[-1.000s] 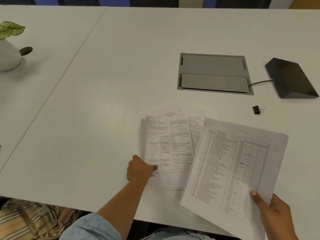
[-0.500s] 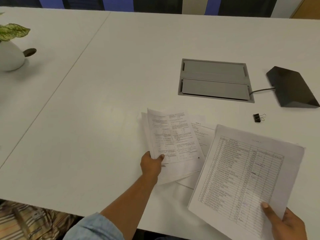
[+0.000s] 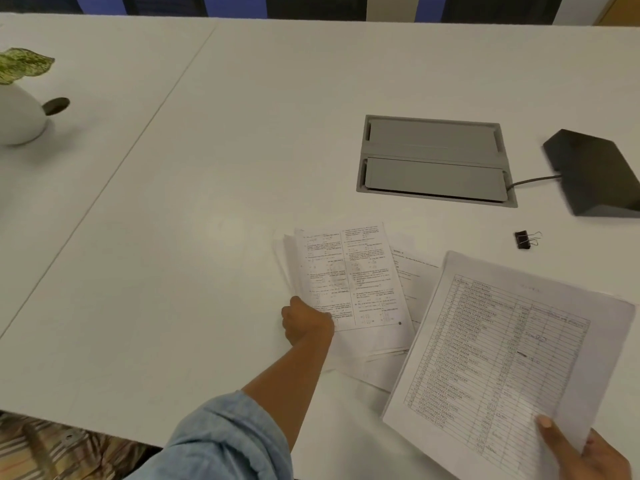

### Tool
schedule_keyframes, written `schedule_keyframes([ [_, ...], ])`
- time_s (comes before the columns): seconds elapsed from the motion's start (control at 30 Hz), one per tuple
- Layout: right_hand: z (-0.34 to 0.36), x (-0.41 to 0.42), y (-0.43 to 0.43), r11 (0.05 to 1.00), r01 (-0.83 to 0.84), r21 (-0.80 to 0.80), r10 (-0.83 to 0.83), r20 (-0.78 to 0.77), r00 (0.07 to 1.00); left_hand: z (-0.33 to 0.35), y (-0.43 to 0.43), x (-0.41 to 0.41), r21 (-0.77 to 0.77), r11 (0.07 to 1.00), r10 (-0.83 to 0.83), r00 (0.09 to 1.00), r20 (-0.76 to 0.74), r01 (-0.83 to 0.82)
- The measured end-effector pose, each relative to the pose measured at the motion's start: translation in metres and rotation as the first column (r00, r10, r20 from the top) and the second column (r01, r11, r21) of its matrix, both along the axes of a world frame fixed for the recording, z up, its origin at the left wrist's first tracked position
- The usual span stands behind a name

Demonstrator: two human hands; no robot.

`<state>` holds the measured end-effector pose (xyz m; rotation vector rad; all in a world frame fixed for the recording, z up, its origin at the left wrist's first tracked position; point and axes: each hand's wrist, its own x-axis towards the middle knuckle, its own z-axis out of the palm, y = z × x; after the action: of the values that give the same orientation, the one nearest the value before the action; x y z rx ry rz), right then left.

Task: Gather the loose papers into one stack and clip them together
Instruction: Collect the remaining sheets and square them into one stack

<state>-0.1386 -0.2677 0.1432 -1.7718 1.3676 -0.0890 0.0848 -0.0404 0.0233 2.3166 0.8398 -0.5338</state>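
Observation:
My left hand (image 3: 306, 322) grips the lower left corner of a bundle of printed question sheets (image 3: 349, 282), lifted slightly off the white table (image 3: 207, 202). More loose sheets (image 3: 412, 271) lie under and to the right of that bundle. My right hand (image 3: 585, 452) holds a stack of papers topped by a printed table list (image 3: 498, 355) by its lower right corner, overlapping the loose sheets. A small black binder clip (image 3: 524, 239) lies on the table beyond the right-hand stack, apart from both hands.
A grey cable hatch (image 3: 434, 159) is set into the table behind the papers. A black wedge-shaped device (image 3: 595, 171) with a cord sits at the right. A white plant pot (image 3: 19, 112) stands far left. A seam (image 3: 114, 178) runs between two tabletops.
My left hand went from pressing a finger on the question sheets to gripping their corner and lifting them. The right-hand stack shifted a little to the right.

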Motion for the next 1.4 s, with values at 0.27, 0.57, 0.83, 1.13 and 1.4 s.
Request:
schedule_keyframes([
  [0.27,-0.006,-0.001,-0.013,0.999,0.001,-0.037,-0.001,0.003,1.000,0.005,0.012,-0.001,-0.302,0.952,0.095,0.980,0.175,-0.039],
  [0.57,-0.001,0.002,-0.020,1.000,0.004,0.024,-0.005,0.027,1.000,0.032,0.050,0.001,-0.535,0.845,0.093,0.987,0.133,-0.007],
  [0.83,0.006,0.000,-0.025,0.998,-0.001,0.069,-0.004,0.076,0.997,0.074,0.079,-0.012,-0.566,0.816,0.043,0.965,0.260,0.116],
  [1.13,0.001,0.001,-0.023,0.994,-0.025,0.108,0.013,0.111,0.994,0.118,0.078,-0.033,-0.712,0.691,0.052,0.974,0.219,0.123],
  [1.4,-0.002,0.034,-0.006,0.922,-0.160,0.351,0.069,0.258,0.964,0.138,0.033,-0.057,-0.805,0.554,-0.069,0.975,0.210,0.213],
])
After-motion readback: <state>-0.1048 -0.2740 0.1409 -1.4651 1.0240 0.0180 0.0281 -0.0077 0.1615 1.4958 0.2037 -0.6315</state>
